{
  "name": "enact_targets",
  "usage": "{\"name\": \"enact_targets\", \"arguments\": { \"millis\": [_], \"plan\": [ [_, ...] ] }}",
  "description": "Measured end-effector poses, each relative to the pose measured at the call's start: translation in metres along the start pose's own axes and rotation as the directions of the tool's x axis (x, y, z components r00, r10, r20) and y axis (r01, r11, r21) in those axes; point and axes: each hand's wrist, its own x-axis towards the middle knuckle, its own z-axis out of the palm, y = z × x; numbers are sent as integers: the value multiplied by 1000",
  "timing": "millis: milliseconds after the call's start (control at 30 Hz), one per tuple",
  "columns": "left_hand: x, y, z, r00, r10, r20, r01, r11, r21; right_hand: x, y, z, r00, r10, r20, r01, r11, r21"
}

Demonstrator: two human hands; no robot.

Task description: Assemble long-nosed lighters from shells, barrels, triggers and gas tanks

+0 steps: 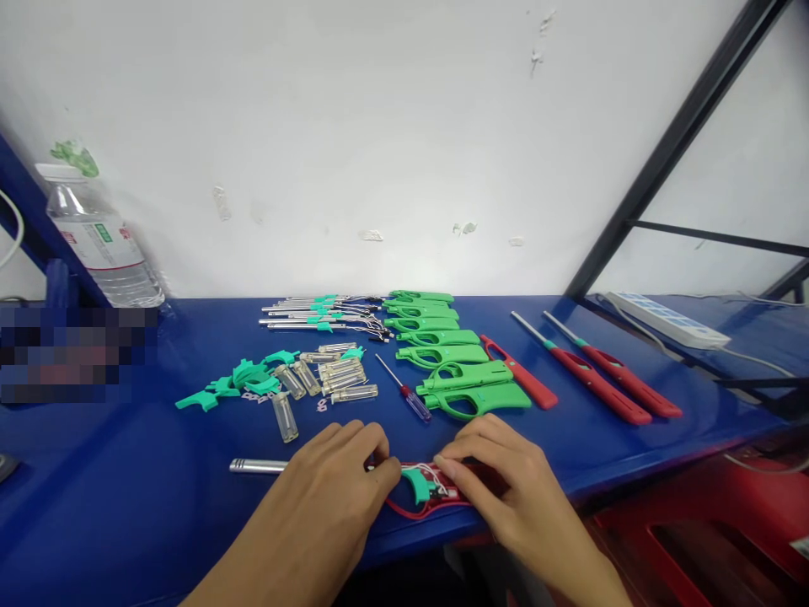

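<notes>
One open red casing (452, 501) holds a teal trigger (415, 486).

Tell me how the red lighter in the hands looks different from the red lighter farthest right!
The held lighter is open, with white wires showing inside; the farthest-right lighter looks closed. The held lighter's metal tube points left, while the farthest-right lighter's tube slants toward the wall. Both have red bodies and silver tubes.
</notes>
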Motion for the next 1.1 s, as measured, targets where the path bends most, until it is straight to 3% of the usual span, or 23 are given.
{"name": "enact_targets", "arguments": {
  "millis": [267, 467, 667, 900, 1100],
  "plan": [
    [1, 3, -3, 1000, 1, -10, -2, 999, -49, 1, 2, 4, 997, -69, -33, 67, 997, -43],
    [-1, 2, 1, 1000, -6, 14, 7, 998, -67, 11, -10, 4, 995, -100, -28, 97, 990, -103],
    [3, 1, -2, 999, 3, 36, -3, 1000, -1, 22, -18, 10, 995, -102, -13, 100, 988, -116],
    [6, -3, -1, 1000, -5, 17, 5, 1000, 11, 22, -17, 11, 999, -46, 15, 45, 998, 50],
    [5, -2, -4, 996, -33, 88, 31, 999, 21, 21, -16, 11, 1000, -23, -4, 24, 991, 133]
  ]
}}
